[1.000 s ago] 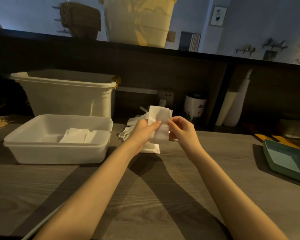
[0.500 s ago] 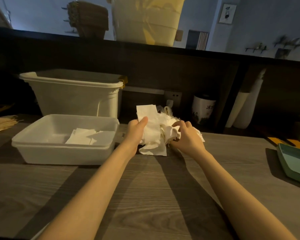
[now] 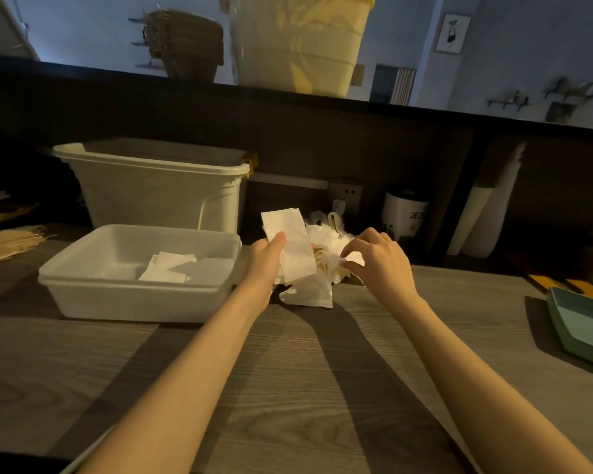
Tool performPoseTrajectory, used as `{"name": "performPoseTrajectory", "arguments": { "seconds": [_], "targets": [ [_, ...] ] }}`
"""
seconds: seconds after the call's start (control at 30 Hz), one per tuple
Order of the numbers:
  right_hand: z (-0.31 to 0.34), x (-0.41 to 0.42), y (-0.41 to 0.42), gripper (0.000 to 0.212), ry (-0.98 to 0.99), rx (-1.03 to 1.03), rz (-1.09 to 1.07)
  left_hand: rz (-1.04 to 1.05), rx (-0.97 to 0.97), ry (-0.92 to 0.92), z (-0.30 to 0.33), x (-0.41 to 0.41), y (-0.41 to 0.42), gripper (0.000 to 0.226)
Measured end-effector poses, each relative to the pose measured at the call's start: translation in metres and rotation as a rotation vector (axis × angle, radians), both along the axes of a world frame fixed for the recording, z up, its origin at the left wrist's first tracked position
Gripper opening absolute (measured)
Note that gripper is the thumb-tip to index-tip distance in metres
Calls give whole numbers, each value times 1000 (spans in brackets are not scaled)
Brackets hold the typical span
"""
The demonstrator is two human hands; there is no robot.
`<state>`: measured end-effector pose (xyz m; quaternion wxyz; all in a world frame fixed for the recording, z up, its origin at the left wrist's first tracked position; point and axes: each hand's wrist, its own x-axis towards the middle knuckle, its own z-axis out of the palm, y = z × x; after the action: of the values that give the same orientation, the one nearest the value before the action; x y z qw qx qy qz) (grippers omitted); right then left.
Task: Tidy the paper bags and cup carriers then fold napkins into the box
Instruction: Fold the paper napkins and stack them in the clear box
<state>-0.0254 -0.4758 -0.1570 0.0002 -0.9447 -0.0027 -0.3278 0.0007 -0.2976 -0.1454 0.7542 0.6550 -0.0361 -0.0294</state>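
Observation:
My left hand [image 3: 266, 258] holds a folded white napkin [image 3: 293, 248] upright, thumb pressed on its front, just right of the shallow white box [image 3: 134, 297]. Folded napkins [image 3: 185, 268] lie flat inside that box. Behind and below the held napkin sits a loose pile of white napkins [image 3: 326, 261] on the wooden counter. My right hand [image 3: 374, 258] pinches a corner of one napkin in that pile, fingers closed on it.
A tall white bin [image 3: 151, 189] stands behind the box. Brown paper bags [image 3: 7, 241] lie at the far left. A white cup [image 3: 403, 215] and stacked white cups [image 3: 483, 217] stand at the back right. A green tray [image 3: 582, 326] sits at the right edge.
My right hand let go of the folded napkin and moved right into the pile, pinching another napkin. My left hand kept the folded napkin, shifted slightly left toward the box.

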Motion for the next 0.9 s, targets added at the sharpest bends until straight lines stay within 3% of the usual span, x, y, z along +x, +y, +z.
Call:
{"name": "performPoseTrajectory", "arguments": {
  "seconds": [0.27,0.57,0.8,0.9],
  "targets": [
    [-3,3,5,38,136,-11,81,-13,-16,19,1,-2,2,35],
    [-7,4,3,9,-19,-56,158,-10,1,22,0,0,3,36],
    [16,-4,4,9,-119,264,174,5,54,18,-2,2,5,40],
    [28,-11,9,10,-153,507,199,2,58,25,-4,2,4,39]
  ]
}}
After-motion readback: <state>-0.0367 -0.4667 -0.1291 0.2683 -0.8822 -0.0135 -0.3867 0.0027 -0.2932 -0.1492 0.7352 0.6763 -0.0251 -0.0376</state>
